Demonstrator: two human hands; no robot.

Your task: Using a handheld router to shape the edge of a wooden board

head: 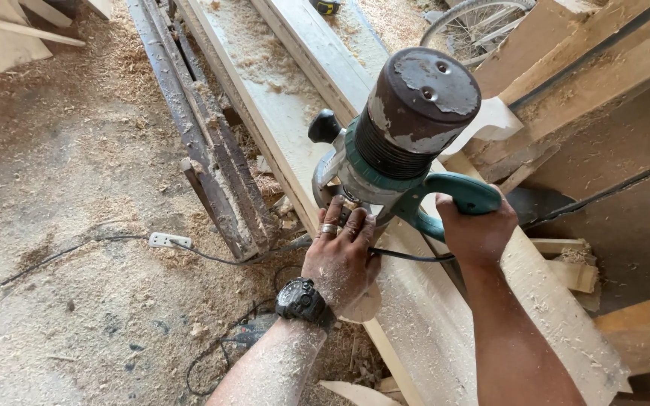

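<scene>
While I lean over the bench, this is how things lie:

Router: the big power router [408,143] stands upright on the long pale plank [280,113], its brown cap on top and a teal band around the body.
Left hand: my left hand [342,254] is pressed against the base of the router, fingers curled in under the body, a ring on one finger and a black watch [304,300] at the wrist.
Right hand: my right hand [475,233] is closed tight around the teal handle [464,194] on the router's right side.
Knob: a black knob [324,126] sticks out on the far left side of the router, untouched.
Cord: a black cord [408,256] runs from the router across the plank between my wrists.
Left of the plank: a rusty metal rail [212,150] lies alongside the plank, and beyond it the floor [77,188] is thick with sawdust.
Floor: a white plug strip [169,240] with a thin cable [47,259] lies near the end of the rail.
Right of the plank: brown boards [603,68] lean close against the bench, crowding that side.
Far end: a bicycle wheel [475,22] shows behind the boards.
</scene>
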